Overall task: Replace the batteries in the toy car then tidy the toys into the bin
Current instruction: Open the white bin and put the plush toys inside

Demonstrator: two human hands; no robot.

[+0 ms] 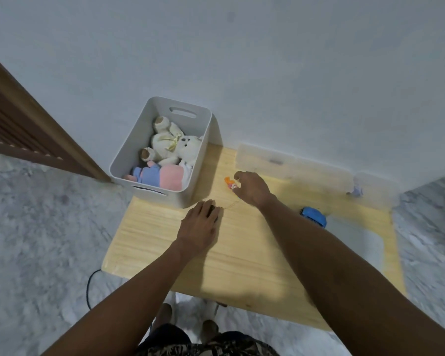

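A pale wooden table (242,253) is seen from above, set against a white wall (267,60) on a grey marbled floor (36,240). A white bin (203,160) with handle slots is placed at the table's far left corner; a cream plush rabbit (175,142) and a pink and blue soft doll (157,174) are held inside it. The left hand (199,224) is laid flat on the table just in front of the bin. The right hand (252,187) is curled beside a small orange toy (230,183); whether it is gripped cannot be told. A blue toy car (314,215) is partly hidden behind the right forearm. A clear lid (280,160) is leaned along the wall.
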